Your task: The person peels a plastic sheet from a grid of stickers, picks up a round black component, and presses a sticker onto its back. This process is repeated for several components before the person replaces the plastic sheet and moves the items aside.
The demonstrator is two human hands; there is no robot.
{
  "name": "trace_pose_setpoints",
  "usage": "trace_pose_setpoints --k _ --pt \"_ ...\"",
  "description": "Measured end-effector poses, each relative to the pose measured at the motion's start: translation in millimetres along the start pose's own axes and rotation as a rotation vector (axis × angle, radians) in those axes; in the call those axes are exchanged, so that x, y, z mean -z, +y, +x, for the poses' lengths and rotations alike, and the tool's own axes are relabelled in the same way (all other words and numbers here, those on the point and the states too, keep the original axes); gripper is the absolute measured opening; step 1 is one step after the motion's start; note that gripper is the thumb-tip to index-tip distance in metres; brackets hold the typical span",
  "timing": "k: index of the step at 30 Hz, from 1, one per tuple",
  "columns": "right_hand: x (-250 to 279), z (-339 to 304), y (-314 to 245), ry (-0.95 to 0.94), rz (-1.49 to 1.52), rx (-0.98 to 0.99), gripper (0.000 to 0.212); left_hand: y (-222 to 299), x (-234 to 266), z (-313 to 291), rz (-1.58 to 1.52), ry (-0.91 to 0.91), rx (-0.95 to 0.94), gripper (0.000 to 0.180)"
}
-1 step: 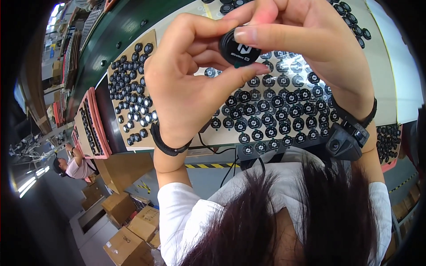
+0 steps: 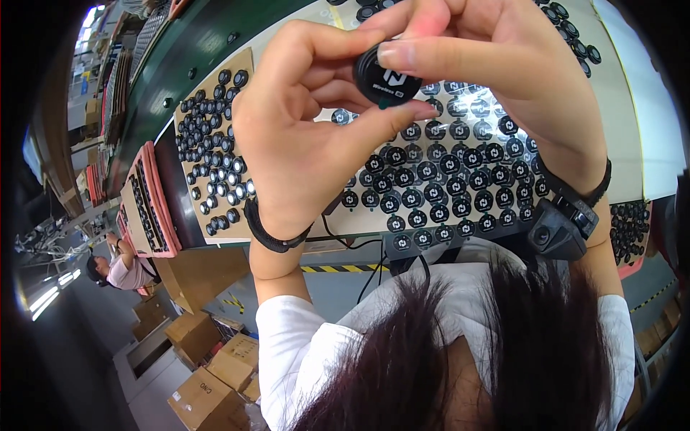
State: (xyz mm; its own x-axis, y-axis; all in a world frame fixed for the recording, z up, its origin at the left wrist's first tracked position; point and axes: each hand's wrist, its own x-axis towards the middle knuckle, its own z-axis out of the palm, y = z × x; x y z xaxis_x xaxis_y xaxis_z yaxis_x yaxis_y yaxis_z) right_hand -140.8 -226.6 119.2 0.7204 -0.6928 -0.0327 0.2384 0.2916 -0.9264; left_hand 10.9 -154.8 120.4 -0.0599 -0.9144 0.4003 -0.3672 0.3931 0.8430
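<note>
Between my two hands, above the worktable, is a small round black device with a white logo on its face. A tiny green tab sticks out at its lower edge. My left hand is closed around its left side, with the thumb stretched under the lower rim. My right hand pinches it from the upper right, its thumb lying on the face; the other fingertips are partly hidden behind. Below them lies a clear sheet of round black labels in rows, with green tabs.
To the left, a board carries many similar round black pieces. More black pieces lie at the far right. A green conveyor belt runs behind. Pink-edged trays, cardboard boxes and a seated person are off to the left.
</note>
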Motion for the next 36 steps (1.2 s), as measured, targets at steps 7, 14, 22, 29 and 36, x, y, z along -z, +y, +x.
trace_pose_setpoints --k 7,14,22,29,36 --pt "8.0 21.5 19.6 -0.373 -0.161 0.897 0.01 4.1 0.0 -0.2 0.016 0.062 -0.009 0.044" --pt "-12.6 0.3 0.1 -0.142 -0.121 0.353 0.011 4.2 0.6 -7.9 -0.089 0.157 0.052 0.044" --pt "-15.9 -3.5 3.9 0.013 -0.195 0.208 0.01 4.8 -1.7 -7.2 -0.113 0.174 0.106 0.043" --pt "-2.6 3.5 22.5 0.283 -0.799 0.523 0.02 2.8 -0.4 -15.3 0.292 0.185 -0.085 0.039" --pt "19.9 11.2 76.7 0.061 -0.969 0.177 0.024 -151.2 61.3 93.6 -0.037 0.12 0.397 0.031"
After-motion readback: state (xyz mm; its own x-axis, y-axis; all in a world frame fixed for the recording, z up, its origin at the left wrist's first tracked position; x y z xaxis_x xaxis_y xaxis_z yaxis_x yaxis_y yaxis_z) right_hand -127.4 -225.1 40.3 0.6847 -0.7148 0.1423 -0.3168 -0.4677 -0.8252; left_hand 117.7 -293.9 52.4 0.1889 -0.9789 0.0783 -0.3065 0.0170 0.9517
